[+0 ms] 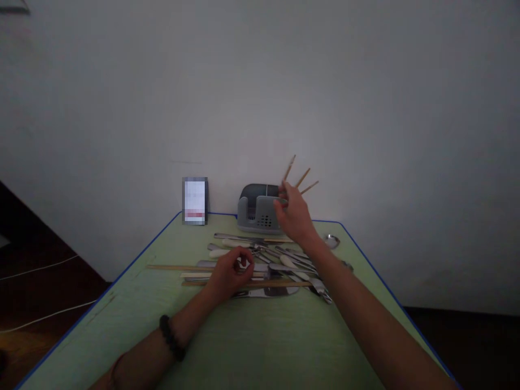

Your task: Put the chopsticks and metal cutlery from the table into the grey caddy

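Note:
My right hand (pixel 293 210) is at the right end of a grey cutlery holder (pixel 246 219), its fingers closed round a chopstick (pixel 289 168) that points up. Beside it, two more chopsticks (pixel 303 177) lean to the right; their lower ends are hidden behind the hand. My left hand (pixel 232 272) hovers over or rests on the cutlery pile, thumb and fingers curled into a ring with nothing visible between them. Around it lie loose chopsticks (pixel 170 267), a table knife (pixel 266 293) and several metal and white-handled utensils (pixel 236 244).
A lit phone or tablet (pixel 195 201) stands upright at the table's back left. A metal ladle-like bowl (pixel 332 241) lies at the right of the pile. The green table (pixel 260 346) has a blue edge and meets a pale wall (pixel 260 97). White cables (pixel 49 317) run at the left.

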